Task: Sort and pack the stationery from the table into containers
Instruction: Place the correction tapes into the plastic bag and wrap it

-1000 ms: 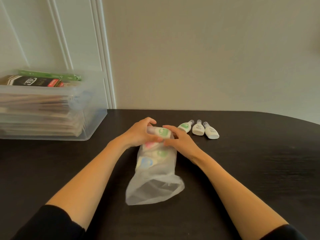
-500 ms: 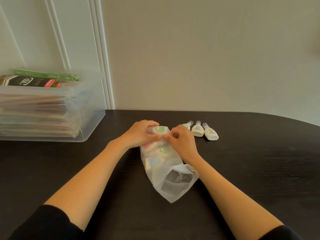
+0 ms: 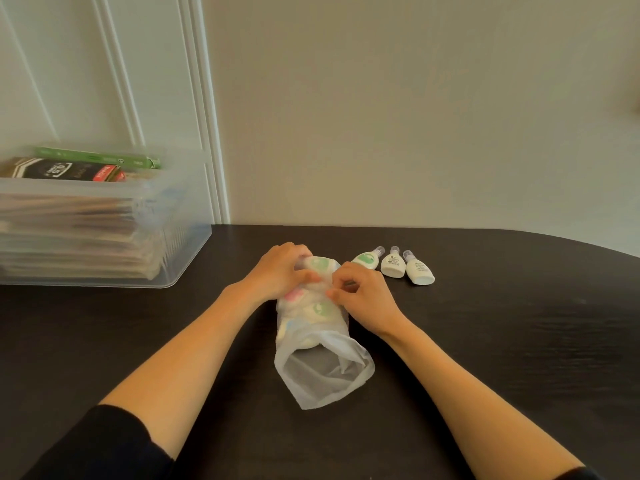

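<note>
A translucent white plastic bag point(image 3: 322, 372) lies on the dark table point(image 3: 485, 358), its far end packed with several small white bottles with green, pink and blue labels. My left hand point(image 3: 278, 273) grips a green-labelled bottle point(image 3: 320, 264) at the bag's far end. My right hand point(image 3: 363, 294) pinches the bag's plastic beside it. Three more small white bottles point(image 3: 393, 266) lie in a row on the table just right of my hands.
A clear plastic bin point(image 3: 104, 237) stands at the back left, stacked with flat packets, a black box point(image 3: 62, 169) and a green box point(image 3: 100, 157) on top. A wall and a white door frame lie behind the table.
The bag's near loose end has swung from the left to the right. Both hands have closed in on the bag's far end, the right hand now pinching the plastic.
</note>
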### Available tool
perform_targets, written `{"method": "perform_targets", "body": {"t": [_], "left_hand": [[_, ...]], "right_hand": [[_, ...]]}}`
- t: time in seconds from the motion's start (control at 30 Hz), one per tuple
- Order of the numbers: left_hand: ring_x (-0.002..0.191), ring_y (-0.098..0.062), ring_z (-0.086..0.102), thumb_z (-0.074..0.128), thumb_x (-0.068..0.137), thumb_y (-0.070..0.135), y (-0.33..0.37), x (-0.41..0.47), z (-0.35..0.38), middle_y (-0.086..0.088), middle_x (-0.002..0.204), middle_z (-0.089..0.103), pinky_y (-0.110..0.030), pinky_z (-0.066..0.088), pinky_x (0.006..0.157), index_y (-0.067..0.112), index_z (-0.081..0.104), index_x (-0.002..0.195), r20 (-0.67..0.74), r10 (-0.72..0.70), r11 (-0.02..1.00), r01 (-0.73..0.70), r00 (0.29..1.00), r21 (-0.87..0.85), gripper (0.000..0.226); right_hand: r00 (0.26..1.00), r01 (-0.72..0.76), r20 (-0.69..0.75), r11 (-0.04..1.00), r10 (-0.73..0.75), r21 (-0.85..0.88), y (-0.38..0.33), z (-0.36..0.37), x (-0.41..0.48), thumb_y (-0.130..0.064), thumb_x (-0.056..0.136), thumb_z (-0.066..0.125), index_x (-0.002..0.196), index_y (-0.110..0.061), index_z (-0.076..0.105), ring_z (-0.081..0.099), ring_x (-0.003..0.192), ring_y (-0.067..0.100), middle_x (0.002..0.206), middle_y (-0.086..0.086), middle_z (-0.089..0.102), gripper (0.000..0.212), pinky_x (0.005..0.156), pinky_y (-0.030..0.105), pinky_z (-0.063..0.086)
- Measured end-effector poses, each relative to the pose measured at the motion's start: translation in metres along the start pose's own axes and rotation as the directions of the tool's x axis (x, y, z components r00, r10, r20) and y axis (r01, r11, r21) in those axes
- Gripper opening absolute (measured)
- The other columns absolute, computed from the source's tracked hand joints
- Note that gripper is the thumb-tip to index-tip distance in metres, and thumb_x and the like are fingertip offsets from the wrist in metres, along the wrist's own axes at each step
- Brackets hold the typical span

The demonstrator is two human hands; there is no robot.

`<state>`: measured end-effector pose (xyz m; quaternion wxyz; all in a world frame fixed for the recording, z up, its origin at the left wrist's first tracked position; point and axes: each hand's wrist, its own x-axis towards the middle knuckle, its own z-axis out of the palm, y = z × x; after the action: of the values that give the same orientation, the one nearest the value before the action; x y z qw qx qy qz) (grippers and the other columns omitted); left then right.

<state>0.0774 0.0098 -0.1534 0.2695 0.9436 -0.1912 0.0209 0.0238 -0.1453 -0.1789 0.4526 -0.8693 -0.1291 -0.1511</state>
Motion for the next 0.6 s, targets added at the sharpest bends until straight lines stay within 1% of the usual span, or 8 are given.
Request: {"method": "perform_targets", "body": {"t": [0.07, 0.13, 0.17, 0.27, 0.4, 0.47, 0.53, 0.6], "left_hand": [[0.115, -0.021, 0.048, 0.063, 0.085, 0.031, 0.001, 0.0, 0.0, -0.006, 0.125, 0.05, -0.028, 0.038, 0.091, 0.017, 0.05, 0.128, 0.02, -0.005, 0.999, 0.006, 1.0, -0.048, 0.047], [0.126, -0.022, 0.041, 0.064, 0.085, 0.027, 0.002, 0.0, 0.001, -0.007, 0.138, 0.04, -0.029, 0.035, 0.099, 0.018, 0.035, 0.14, 0.045, -0.035, 0.991, 0.041, 0.998, -0.128, 0.063], [0.131, -0.023, 0.036, 0.065, 0.085, 0.025, 0.003, -0.001, 0.002, -0.007, 0.144, 0.034, -0.03, 0.034, 0.102, 0.018, 0.028, 0.143, 0.048, -0.07, 0.978, 0.078, 0.996, -0.191, 0.07], [0.136, -0.023, 0.029, 0.069, 0.082, 0.018, 0.002, -0.003, 0.007, -0.006, 0.151, 0.022, -0.03, 0.036, 0.101, 0.018, 0.017, 0.147, 0.042, -0.221, 0.885, 0.218, 0.974, -0.411, 0.083], [0.127, -0.022, 0.041, 0.068, 0.081, 0.01, 0.004, -0.005, 0.013, -0.005, 0.15, 0.024, -0.015, 0.042, 0.065, 0.019, 0.011, 0.148, 0.086, -0.358, 0.722, 0.334, 0.93, -0.606, 0.089], [0.126, -0.022, 0.041, 0.064, 0.083, 0.004, 0.004, -0.003, 0.015, -0.003, 0.149, 0.027, -0.019, 0.042, 0.07, 0.018, 0.009, 0.149, 0.095, -0.362, 0.674, 0.331, 0.927, -0.66, 0.087], [0.124, -0.02, 0.042, 0.057, 0.083, -0.001, 0.003, 0.0, 0.015, 0.0, 0.148, 0.029, -0.02, 0.042, 0.069, 0.019, 0.009, 0.149, 0.113, -0.328, 0.675, 0.317, 0.938, -0.666, 0.084], [0.113, -0.018, 0.045, 0.054, 0.082, -0.005, 0.001, 0.001, 0.013, -0.001, 0.144, 0.034, -0.019, 0.042, 0.064, 0.02, 0.012, 0.149, 0.138, -0.308, 0.698, 0.323, 0.941, -0.639, 0.083]], "right_hand": [[0.99, -0.133, -0.026, 0.968, 0.142, 0.215, -0.002, -0.004, 0.002, 0.0, 0.081, 0.059, 0.059, -0.011, 0.053, 0.051, 0.064, 0.018, 0.066, 0.002, 0.054, 0.025, 0.065, 0.031, 0.045], [0.959, -0.241, -0.047, 0.895, 0.278, 0.376, -0.002, -0.006, 0.007, -0.007, 0.085, 0.057, 0.077, -0.01, 0.06, 0.057, 0.068, 0.016, 0.08, 0.006, 0.06, 0.009, 0.066, 0.027, 0.049], [0.949, -0.276, -0.063, 0.908, 0.31, 0.314, -0.001, -0.006, 0.01, -0.015, 0.086, 0.061, 0.093, -0.012, 0.06, 0.058, 0.078, 0.014, 0.093, 0.004, 0.059, 0.008, 0.073, 0.026, 0.049], [0.938, -0.343, -0.025, 0.938, 0.344, 0.058, 0.003, 0.0, 0.017, -0.037, 0.083, 0.066, 0.122, -0.012, 0.047, 0.049, 0.098, 0.011, 0.104, -0.002, 0.049, 0.05, 0.084, 0.023, 0.041], [0.946, -0.321, -0.045, 0.947, 0.32, -0.006, 0.002, 0.006, 0.022, -0.045, 0.074, 0.073, 0.108, -0.011, 0.042, 0.047, 0.082, 0.012, 0.087, -0.004, 0.045, 0.058, 0.064, 0.02, 0.039], [0.946, -0.323, 0.03, 0.946, 0.323, 0.003, 0.001, 0.005, 0.025, -0.04, 0.077, 0.072, 0.123, -0.012, 0.038, 0.048, 0.088, 0.012, 0.094, -0.001, 0.048, 0.063, 0.061, 0.016, 0.036], [0.926, -0.373, 0.083, 0.927, 0.368, 0.051, 0.0, 0.004, 0.026, -0.033, 0.082, 0.069, 0.135, -0.011, 0.035, 0.049, 0.094, 0.012, 0.101, 0.002, 0.052, 0.066, 0.069, 0.018, 0.037], [0.915, -0.401, 0.097, 0.911, 0.392, 0.101, 0.004, 0.002, 0.028, -0.029, 0.083, 0.068, 0.122, -0.008, 0.053, 0.052, 0.092, 0.014, 0.098, 0.003, 0.057, 0.046, 0.071, 0.021, 0.04]]}}
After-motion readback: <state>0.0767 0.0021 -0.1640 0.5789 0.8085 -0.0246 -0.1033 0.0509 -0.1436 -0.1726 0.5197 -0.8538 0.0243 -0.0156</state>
